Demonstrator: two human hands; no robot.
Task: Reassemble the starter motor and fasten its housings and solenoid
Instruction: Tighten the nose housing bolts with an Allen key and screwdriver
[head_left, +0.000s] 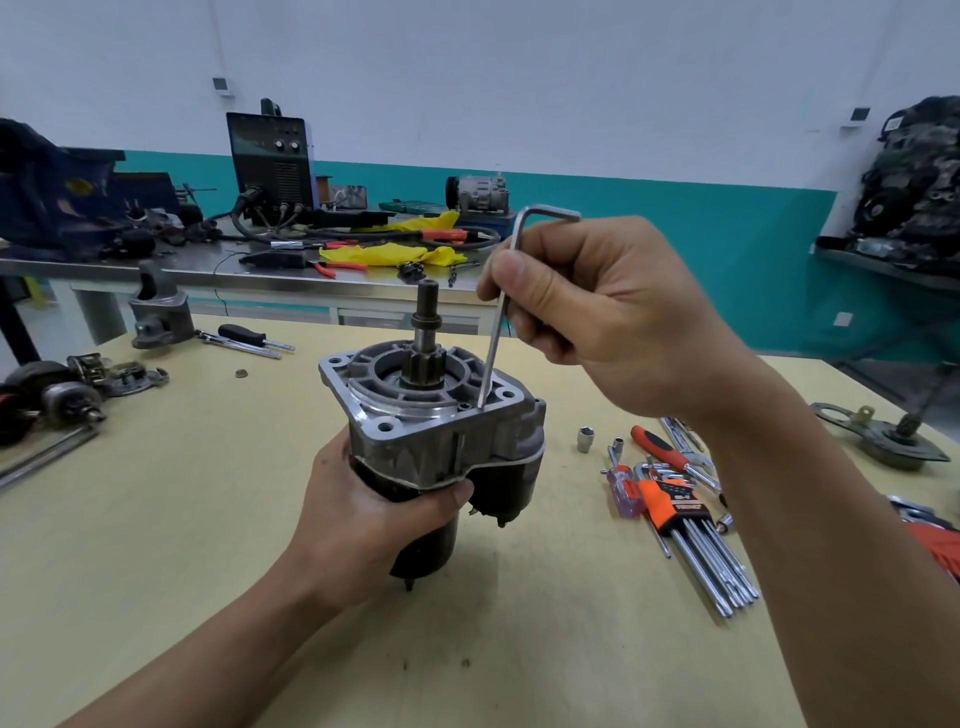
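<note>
Held tight in the left hand (363, 514) is the starter motor (431, 441), gripped around its dark body and lifted just above the yellow table (156, 545). It stands upright, its long way going up and down, with the shaft (427, 332) pointing at the ceiling. A hex key (498, 322) is pinched in the right hand (608, 317); its tip seems to sit in a hole on the silver housing (415, 410). More hex keys (696, 535) are laid on the table to the right. A steel bench (208, 265) full of tools is seen behind.
</note>
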